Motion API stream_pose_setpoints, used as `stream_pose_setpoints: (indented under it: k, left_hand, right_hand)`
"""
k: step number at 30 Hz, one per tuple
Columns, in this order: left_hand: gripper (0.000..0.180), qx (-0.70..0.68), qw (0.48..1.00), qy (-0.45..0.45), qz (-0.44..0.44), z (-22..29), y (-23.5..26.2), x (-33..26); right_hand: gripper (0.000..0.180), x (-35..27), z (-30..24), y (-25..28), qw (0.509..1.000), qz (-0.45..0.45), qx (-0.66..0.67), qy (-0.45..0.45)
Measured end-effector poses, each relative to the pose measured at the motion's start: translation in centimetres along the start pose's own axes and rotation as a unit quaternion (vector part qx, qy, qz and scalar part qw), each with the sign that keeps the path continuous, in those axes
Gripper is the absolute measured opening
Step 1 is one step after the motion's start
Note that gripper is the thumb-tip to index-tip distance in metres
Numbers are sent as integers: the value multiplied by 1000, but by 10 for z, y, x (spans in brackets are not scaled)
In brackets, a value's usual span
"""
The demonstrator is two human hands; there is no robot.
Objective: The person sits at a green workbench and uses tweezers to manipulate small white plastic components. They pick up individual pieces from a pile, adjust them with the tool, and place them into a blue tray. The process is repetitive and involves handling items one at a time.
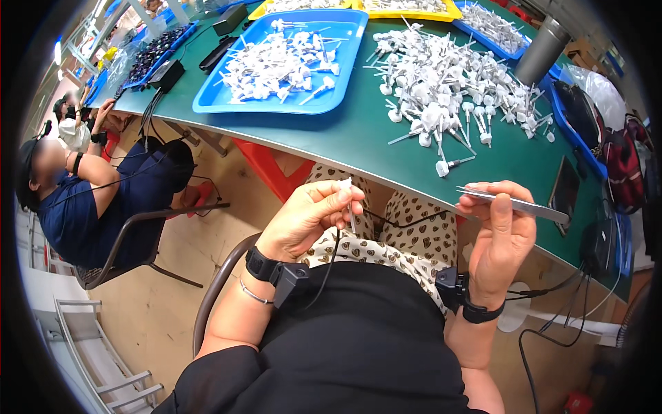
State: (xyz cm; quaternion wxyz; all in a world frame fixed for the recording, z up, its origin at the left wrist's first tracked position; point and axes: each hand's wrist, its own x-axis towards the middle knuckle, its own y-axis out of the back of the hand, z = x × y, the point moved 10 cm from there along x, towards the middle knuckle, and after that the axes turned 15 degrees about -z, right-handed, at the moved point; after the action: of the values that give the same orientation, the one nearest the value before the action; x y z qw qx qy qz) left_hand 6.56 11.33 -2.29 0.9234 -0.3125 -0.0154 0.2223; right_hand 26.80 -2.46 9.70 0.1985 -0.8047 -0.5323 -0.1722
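Pinching a small white part (345, 184) between thumb and forefinger, the left hand (310, 212) sits at nine o'clock from the right hand (502, 233), closed around tweezers (531, 207).

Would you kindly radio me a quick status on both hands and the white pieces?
Left hand: pinching one small white piece. Right hand: holding metal tweezers. More white pieces: heaped on green table. Black cable hanging near left hand, possible snag.
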Motion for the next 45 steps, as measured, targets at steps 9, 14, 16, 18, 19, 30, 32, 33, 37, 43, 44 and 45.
stream_pose_setpoints:
  k: [9,14,16,18,19,30,32,33,37,43,44,45]
  left_hand:
    - [24,47,997,47,-42,4,19,9]
    - [17,51,995,54,-60,7,32,8]
    - [16,45,994,70,-75,2,33,8]
    - [16,29,992,89,-86,-2,34,7]
    - [17,32,990,95,-97,-3,33,7]
    - [19,-14,979,117,-166,-13,36,9]
    - [20,-32,977,127,-168,-17,36,11]
    - [20,-32,976,131,-170,-19,36,12]
    - [19,-4,975,140,-171,-24,34,12]
    - [17,31,980,95,-170,-18,37,4]
    - [17,32,982,88,-166,-16,37,3]
    - [16,38,982,90,-164,-16,36,0]
  right_hand:
    - [28,3,5,22,1000,17,-18,-6]
    - [33,4,9,29,999,25,-27,-25]
    - [34,6,8,34,999,26,-35,-26]
    - [35,6,8,41,998,36,-49,-27]
    - [36,5,8,43,997,39,-59,-27]
    - [39,9,12,42,994,-29,-109,3]
    - [40,8,9,39,992,-31,-123,2]
    - [40,8,8,37,991,-31,-130,2]
    - [41,11,11,35,990,-25,-141,1]
    - [41,10,9,29,989,4,-144,-14]
    - [41,9,8,27,990,7,-137,-15]
    - [41,8,6,24,991,7,-136,-16]
